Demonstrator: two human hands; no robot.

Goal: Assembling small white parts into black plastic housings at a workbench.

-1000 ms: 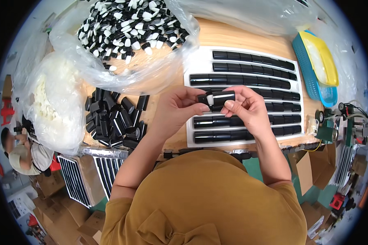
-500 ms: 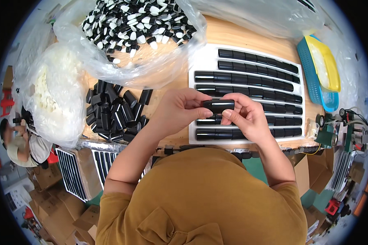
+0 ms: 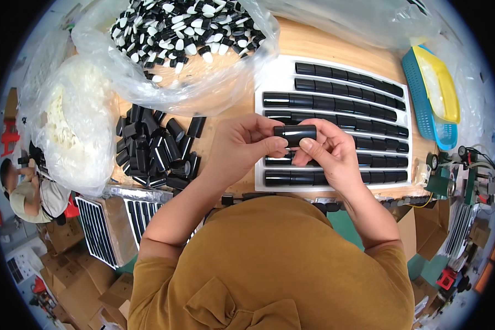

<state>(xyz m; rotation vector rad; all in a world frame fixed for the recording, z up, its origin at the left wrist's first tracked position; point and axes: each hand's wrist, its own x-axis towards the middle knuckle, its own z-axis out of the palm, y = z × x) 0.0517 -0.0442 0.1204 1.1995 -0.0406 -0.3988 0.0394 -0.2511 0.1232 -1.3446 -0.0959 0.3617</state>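
A glossy black plastic tube-shaped piece (image 3: 295, 135) lies level between my two hands, over the near left part of a white tray (image 3: 262, 165). My left hand (image 3: 242, 144) pinches its left end between thumb and fingers. At the other end, my right hand (image 3: 330, 148) grips it with the thumb pressed along its lower side. Rows of similar black pieces (image 3: 341, 105) fill the tray, and my hands cover parts of the middle rows. Left of my left hand is a loose heap of the same black pieces (image 3: 154, 144) on the wooden table (image 3: 308, 41).
A clear plastic bag (image 3: 203, 102) holds many small black-and-white parts at the far left. Beside it stands a bag of cream-coloured pieces (image 3: 66, 124). Yellow (image 3: 443, 82) and blue (image 3: 418, 99) baskets sit at the right. Another person (image 3: 30, 192) is at the left edge.
The held black piece has risen slightly away from me and turned a little, showing its long side more fully. Both hands keep their grip on it.
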